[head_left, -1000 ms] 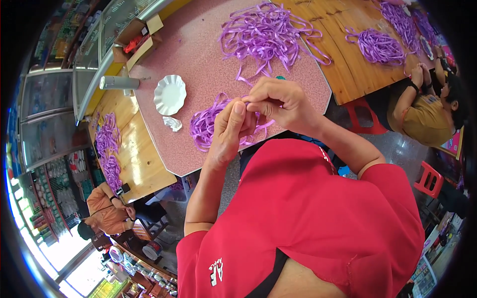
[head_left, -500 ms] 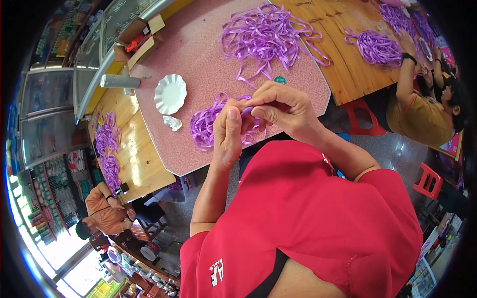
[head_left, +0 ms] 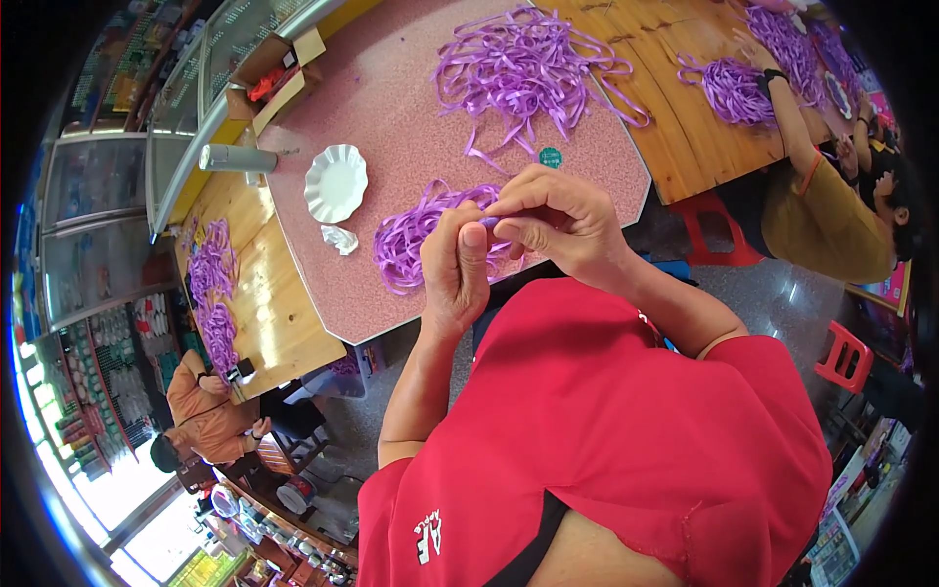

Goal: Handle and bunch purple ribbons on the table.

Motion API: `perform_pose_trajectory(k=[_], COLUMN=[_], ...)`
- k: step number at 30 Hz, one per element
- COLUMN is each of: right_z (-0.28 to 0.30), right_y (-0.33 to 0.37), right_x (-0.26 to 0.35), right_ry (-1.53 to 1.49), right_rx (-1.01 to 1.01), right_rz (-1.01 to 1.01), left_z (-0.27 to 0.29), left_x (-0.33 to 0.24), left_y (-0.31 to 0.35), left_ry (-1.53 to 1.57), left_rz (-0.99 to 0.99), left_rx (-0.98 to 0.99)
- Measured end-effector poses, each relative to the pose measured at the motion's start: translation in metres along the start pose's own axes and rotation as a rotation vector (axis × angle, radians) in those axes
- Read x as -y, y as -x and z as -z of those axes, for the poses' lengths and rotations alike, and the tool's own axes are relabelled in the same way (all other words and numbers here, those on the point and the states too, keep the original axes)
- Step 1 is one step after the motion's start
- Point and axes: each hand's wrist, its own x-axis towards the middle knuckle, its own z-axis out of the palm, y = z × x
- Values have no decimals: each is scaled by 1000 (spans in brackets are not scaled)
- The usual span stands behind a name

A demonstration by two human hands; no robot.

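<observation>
Above the near edge of the pink speckled table, my two hands meet fingertip to fingertip. My left hand is closed, its thumb pressed against the fingers on a purple ribbon. My right hand pinches the same bit of ribbon between thumb and forefinger. Only a small part of that ribbon shows; the fingers cover the rest. Just behind my left hand lies a loose pile of purple ribbon. A larger tangled heap of purple ribbon lies farther off on the table.
A white fluted dish and crumpled white paper lie at the left, near a grey cylinder and an open cardboard box. Co-workers sit at wooden tables left and right, with more ribbon. Red stools stand at right.
My hands stay together on the ribbon, with the fingers shifting slightly. At right a co-worker's arm has reached farther toward the ribbon pile; the left co-worker's hand has moved up to the table edge.
</observation>
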Motion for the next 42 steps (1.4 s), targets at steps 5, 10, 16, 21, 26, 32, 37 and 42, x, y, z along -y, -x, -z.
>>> perform_pose_trajectory(k=[5, 10, 16, 21, 26, 32, 37, 42], right_z=[-2, 0, 4, 12, 14, 18, 17, 22], right_y=[2, 5, 6, -6, -8, -15, -11, -5], right_x=[5, 10, 14, 19, 16, 7, -8, -8], right_ry=[102, 183, 169, 288, 214, 358, 170, -47], right_rx=[-1, 19, 78, 146, 208, 152, 103, 100], right_rz=[2, 61, 116, 326, 306, 299, 71, -197], left_z=[-9, -13, -9, -3, -5, -7, -9, -1], left_x=[-4, -3, -5, -16, -19, -16, -11, -15], left_y=[-3, -7, -3, -3, 9, 2, -2, -4], left_ry=[-51, -138, -159, 11, 225, 232, 565, 572], left_rz=[-108, -268, -336, -208, 73, 253, 390, 546], left_rx=[-87, -177, -157, -17, 16, 22, 36, 58])
